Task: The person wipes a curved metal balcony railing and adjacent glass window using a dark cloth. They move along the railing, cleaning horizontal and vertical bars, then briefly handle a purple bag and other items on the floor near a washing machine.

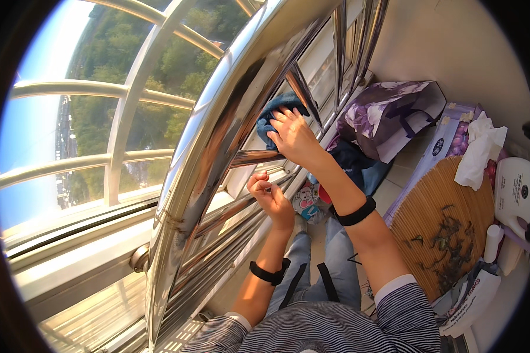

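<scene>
My right hand [293, 134] is spread over a dark blue cloth [271, 110], which is bunched among the bars of a polished metal railing [194, 185]. The fingers press on the cloth, and part of it is hidden under them. A slanted metal bar [302, 90] passes beside the cloth's right end. Lower down, my left hand [271, 200] hovers near the railing's bars with its fingers loosely curled. Nothing shows in it. A short crossbar [256, 158] runs between the two hands.
Window frames [84, 260] and outer guard bars [119, 88] lie beyond the railing. To the right are a purple floral paper bag [393, 114], a ribbed wooden board [424, 212] bearing dark dried scraps, a crumpled white tissue [479, 152] and a white plastic jug [514, 194].
</scene>
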The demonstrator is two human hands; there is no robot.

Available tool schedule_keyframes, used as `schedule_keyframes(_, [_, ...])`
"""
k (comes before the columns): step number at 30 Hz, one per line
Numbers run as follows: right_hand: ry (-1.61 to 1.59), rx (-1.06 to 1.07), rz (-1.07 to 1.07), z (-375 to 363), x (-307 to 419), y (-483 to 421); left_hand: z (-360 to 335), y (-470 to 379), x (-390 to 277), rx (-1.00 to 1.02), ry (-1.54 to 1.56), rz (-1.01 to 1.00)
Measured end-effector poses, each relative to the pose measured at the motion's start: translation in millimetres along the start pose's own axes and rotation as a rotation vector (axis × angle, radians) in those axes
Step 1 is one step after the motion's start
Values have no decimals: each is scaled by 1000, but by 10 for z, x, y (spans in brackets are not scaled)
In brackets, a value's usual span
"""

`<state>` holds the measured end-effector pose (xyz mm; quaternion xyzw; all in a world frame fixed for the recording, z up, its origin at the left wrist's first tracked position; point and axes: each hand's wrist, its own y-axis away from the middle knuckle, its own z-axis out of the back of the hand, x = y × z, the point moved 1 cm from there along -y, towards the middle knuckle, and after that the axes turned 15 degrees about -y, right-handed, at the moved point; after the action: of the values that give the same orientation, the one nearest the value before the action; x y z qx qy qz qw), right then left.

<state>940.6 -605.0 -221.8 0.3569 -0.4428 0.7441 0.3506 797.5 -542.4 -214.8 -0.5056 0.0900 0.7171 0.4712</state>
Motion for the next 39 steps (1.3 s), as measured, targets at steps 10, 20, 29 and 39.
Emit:
schedule_keyframes(10, [-126, -291, -288, -58, -34, -357, -503, -40, -306, 225, 306, 87])
schedule_keyframes(20, [-57, 125, -137, 381, 318, -249, -1161, -590, 77, 128, -1063, -416])
schedule_keyframes(29, [-540, -339, -786, 728, -797, -47, -1104, -858, -244, 364, -824, -379])
schedule_keyframes(39, [-318, -403, -26, 716, -434, -609, -1136, -993, -209, 296, -774, -492])
